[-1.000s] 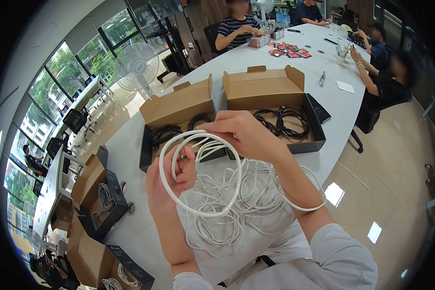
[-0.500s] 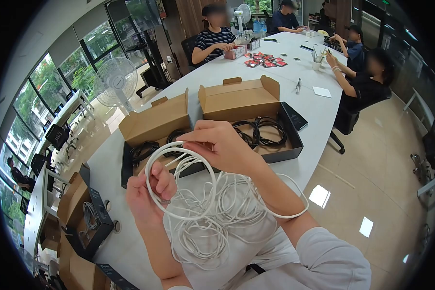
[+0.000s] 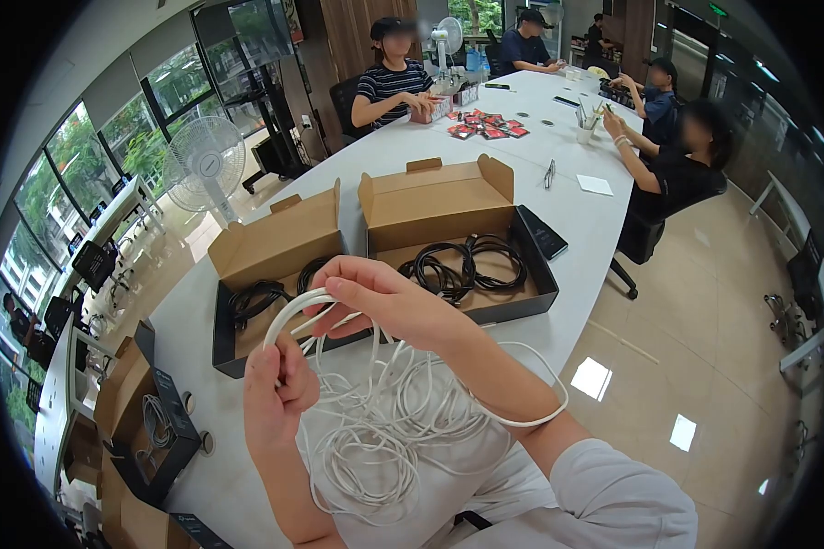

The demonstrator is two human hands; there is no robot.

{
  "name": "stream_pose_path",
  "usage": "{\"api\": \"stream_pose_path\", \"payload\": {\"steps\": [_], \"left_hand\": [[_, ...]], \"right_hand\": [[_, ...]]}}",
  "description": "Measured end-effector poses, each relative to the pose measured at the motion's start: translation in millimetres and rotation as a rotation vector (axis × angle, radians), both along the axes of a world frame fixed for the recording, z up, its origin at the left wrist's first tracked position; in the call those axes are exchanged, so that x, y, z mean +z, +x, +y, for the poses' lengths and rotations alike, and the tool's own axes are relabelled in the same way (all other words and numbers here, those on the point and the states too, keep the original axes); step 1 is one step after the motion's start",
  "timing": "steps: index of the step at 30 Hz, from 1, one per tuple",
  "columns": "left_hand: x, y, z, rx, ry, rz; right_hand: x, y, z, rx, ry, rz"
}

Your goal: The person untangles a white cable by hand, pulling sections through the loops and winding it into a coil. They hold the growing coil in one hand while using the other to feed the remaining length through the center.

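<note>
My left hand [image 3: 284, 382] is closed round one side of a loop of white cable [image 3: 288, 316]. Above and to its right, my right hand [image 3: 362, 297] grips the top of the same loop, its fingers curled over the strands. A loose tangle of white cable [image 3: 375, 457] lies below both hands, over my lap and the table edge, and one strand curves round my right forearm. Just beyond my hands stand two open boxes; the right box [image 3: 522, 306] and the left box [image 3: 229, 343] hold coiled black cables [image 3: 471, 265].
More open boxes [image 3: 169, 457] stand at the left, one with a grey cable. A phone [image 3: 542, 232], tweezers [image 3: 549, 174], white paper [image 3: 594, 185] and red packets [image 3: 487, 125] lie on the table [image 3: 568, 265]. Several people sit round its far end. A fan [image 3: 206, 165] stands left.
The loop has been drawn narrower, and its lower part no longer hangs open between my hands. My right hand has moved down and left, with its fingers now wrapped over the strands.
</note>
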State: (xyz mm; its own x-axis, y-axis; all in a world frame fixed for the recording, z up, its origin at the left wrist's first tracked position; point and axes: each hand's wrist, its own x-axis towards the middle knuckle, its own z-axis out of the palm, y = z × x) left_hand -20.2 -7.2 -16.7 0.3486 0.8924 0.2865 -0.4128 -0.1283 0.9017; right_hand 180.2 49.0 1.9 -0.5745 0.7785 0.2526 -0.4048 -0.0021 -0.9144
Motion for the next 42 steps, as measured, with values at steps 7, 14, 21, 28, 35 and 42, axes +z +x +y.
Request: {"api": "stream_pose_path", "payload": {"steps": [7, 14, 21, 28, 35, 42], "left_hand": [[10, 17, -6, 0.026, -0.074, -0.096], [-3, 19, 2, -0.041, -0.002, -0.305], [-4, 19, 4, -0.32, -0.033, -0.526], [-1, 28, -1, -0.226, 0.042, -0.301], [4, 28, -4, 0.104, -0.092, -0.11], [9, 23, -2, -0.044, -0.145, -0.288]], "right_hand": [[3, 5, 0, -0.014, 0.06, 0.004], [3, -5, -8, -0.11, 0.112, 0.01], [-8, -16, -3, -0.24, 0.227, 0.092], [-1, 2, 2, -0.335, 0.232, 0.029], [-3, 3, 5, -0.46, 0.302, -0.024], [-1, -1, 1, -0.449, 0.309, -0.026]]}}
